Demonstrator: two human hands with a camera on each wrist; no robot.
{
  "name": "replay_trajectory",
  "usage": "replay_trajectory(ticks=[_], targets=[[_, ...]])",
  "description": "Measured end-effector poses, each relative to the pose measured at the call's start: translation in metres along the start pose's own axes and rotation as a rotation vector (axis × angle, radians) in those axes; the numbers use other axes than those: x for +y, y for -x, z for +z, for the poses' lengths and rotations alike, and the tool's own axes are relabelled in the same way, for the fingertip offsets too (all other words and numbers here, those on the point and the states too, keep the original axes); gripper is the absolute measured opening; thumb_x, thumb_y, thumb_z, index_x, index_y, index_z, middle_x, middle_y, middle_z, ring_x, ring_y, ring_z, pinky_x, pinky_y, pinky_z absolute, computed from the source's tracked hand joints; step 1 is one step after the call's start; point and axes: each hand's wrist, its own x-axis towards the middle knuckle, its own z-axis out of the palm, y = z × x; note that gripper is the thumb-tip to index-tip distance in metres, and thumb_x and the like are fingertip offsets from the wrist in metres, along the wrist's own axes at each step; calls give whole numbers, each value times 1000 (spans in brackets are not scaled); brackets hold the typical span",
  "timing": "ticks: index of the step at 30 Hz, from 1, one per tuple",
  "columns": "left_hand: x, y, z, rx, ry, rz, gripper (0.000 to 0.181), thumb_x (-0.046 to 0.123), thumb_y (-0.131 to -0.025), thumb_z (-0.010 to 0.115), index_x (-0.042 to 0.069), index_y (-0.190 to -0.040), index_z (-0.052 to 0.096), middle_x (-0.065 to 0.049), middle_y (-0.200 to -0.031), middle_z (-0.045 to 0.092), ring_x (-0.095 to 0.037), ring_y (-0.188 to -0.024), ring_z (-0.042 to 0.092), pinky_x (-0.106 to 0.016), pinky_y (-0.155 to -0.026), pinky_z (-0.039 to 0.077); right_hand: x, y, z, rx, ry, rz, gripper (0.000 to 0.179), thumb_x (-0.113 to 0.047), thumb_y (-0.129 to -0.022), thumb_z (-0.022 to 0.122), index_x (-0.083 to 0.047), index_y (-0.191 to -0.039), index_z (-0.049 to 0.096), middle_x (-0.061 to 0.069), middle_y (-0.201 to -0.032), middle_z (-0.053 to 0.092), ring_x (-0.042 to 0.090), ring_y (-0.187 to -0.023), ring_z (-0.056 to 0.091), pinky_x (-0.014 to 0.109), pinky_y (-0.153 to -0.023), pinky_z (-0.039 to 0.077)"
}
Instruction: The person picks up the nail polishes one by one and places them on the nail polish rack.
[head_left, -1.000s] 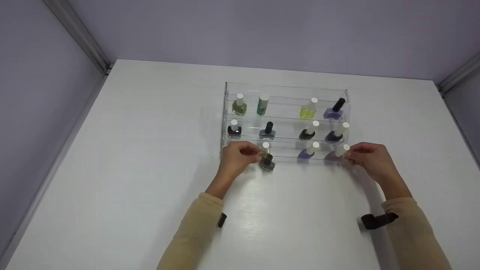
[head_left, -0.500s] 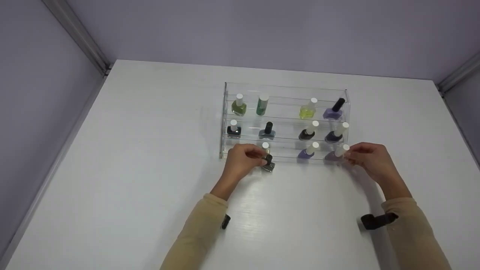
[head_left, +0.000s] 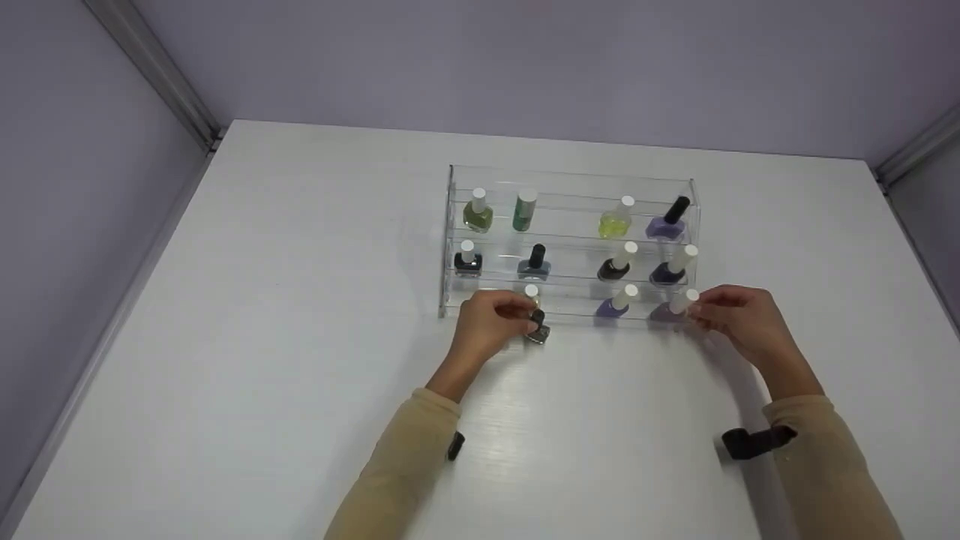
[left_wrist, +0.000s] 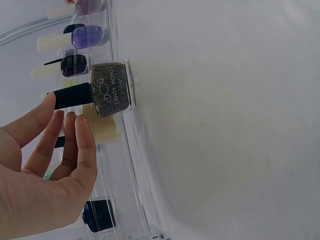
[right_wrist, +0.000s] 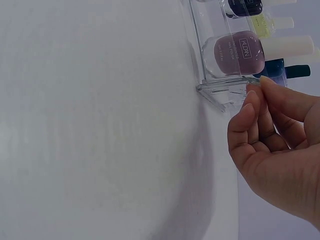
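Observation:
A clear tiered acrylic rack (head_left: 570, 184) holds several nail polish bottles. At its front, a nail polish bottle (left_wrist: 111, 90) with grey glitter and a black cap stands upright. My left hand (head_left: 484, 322) has its thumb and fingertips at that black cap, pinching it. Right behind is a pale cream bottle (left_wrist: 102, 125) with a white cap. At the rack's right end, my right hand (right_wrist: 272, 135) grips the clear side wall (right_wrist: 227, 82) between thumb and fingers. Beside those fingers lies a mauve bottle (right_wrist: 240, 54) with a white cap, on the lowest tier.
Green bottles (head_left: 478, 216) stand at the rack's upper left, a yellow one (head_left: 615, 223) and a purple one (head_left: 665, 227) at the upper right. Dark bottles fill parts of the middle tier. The white table (head_left: 300, 262) ends at a pale wall behind the rack.
My left hand has moved right, from beside the glitter bottle onto its black cap. That bottle has shifted very slightly right. My right hand has stayed at the rack's side.

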Motion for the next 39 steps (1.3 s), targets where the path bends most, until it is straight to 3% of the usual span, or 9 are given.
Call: replay_trajectory(ticks=[26,39], targets=[[0,1,5,16,-29,4,20,2,-67,78,5,-85,71,-4,-81,67,-13,-74,61,-22,-67,48,-1,-1,-1,-2,28,9,4,-5,-84,65,-4,-86,68,1,-81,65,13,-72,60,25,-63,50],[2,1,5,8,-29,-10,20,3,-65,80,5,-83,70,-2,-79,67,-12,-72,60,-22,-67,47,0,-2,-2,-14,-35,-42,4,1,-83,63,2,-83,67,4,-78,65,14,-68,60,24,-60,50]])
